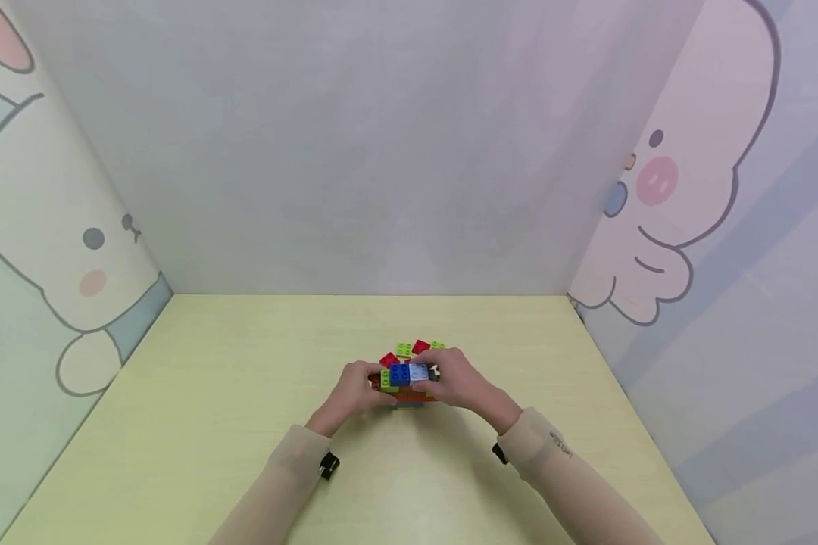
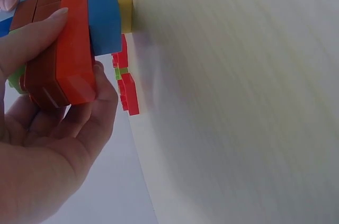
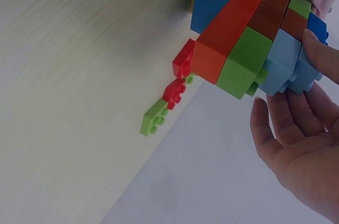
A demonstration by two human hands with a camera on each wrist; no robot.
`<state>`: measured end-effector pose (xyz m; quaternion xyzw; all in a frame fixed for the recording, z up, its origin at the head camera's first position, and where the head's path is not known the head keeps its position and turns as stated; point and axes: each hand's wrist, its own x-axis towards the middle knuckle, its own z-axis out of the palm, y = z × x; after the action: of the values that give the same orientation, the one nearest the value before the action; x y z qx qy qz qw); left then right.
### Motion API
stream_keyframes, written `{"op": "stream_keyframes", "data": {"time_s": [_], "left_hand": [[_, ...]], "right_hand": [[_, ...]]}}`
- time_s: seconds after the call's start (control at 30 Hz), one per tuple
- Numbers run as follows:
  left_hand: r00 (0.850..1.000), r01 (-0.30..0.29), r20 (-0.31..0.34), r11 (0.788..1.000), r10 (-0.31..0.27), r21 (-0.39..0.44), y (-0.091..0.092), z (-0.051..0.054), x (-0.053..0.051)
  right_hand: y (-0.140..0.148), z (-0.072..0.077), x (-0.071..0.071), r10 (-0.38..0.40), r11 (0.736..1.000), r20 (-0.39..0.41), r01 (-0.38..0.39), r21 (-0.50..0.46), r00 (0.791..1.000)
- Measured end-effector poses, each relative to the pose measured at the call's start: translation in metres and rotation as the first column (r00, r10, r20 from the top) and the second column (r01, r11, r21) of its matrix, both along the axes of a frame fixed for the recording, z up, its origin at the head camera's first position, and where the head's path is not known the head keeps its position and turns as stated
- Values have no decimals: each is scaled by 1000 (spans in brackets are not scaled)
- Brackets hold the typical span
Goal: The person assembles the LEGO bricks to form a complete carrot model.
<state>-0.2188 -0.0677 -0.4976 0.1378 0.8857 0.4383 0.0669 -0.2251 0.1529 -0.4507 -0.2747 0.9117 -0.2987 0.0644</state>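
A stacked toy brick build is held between both hands, its long orange-red brick point(image 2: 77, 44) lying above a blue brick point(image 3: 220, 1) and a yellow brick point(image 2: 124, 4). My left hand point(image 1: 356, 387) grips the left end, thumb across the brown and orange-red bricks, fingers beneath. On top sit a dark blue brick point(image 1: 399, 374) and a light blue brick point(image 1: 419, 372) side by side. My right hand point(image 1: 460, 378) pinches the light blue brick, thumb on its near face and fingers on the far side. A green brick point(image 3: 243, 62) shows at the right end.
Beyond the build, loose red bricks point(image 1: 420, 347) and light green bricks point(image 1: 404, 350) lie on the pale wooden table point(image 1: 259, 341). Grey-white wall panels point(image 1: 368, 151) enclose the back and sides, with cartoon animals printed on the side ones.
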Motion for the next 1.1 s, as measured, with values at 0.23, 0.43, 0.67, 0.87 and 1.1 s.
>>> {"op": "stream_keyframes", "data": {"time_s": [0.23, 0.43, 0.67, 0.87, 1.1], "left_hand": [[1000, 5, -14, 1000, -5, 5, -2, -2, -1], [1000, 19, -21, 1000, -19, 18, -4, -3, -1], [1000, 19, -18, 1000, -19, 22, -3, -3, -2], [1000, 9, -2, 1000, -9, 11, 0, -3, -1], [1000, 3, 9, 1000, -3, 4, -1, -2, 1]], "right_hand": [[-2, -1, -1, 3, 1000, -8, -3, 1, 1000], [-4, 0, -1, 9, 1000, -28, -9, -4, 1000], [-2, 0, -3, 12, 1000, -22, -12, 5, 1000], [3, -6, -6, 8, 1000, 23, -7, -25, 1000], [4, -8, -9, 14, 1000, 49, -13, -28, 999]]}}
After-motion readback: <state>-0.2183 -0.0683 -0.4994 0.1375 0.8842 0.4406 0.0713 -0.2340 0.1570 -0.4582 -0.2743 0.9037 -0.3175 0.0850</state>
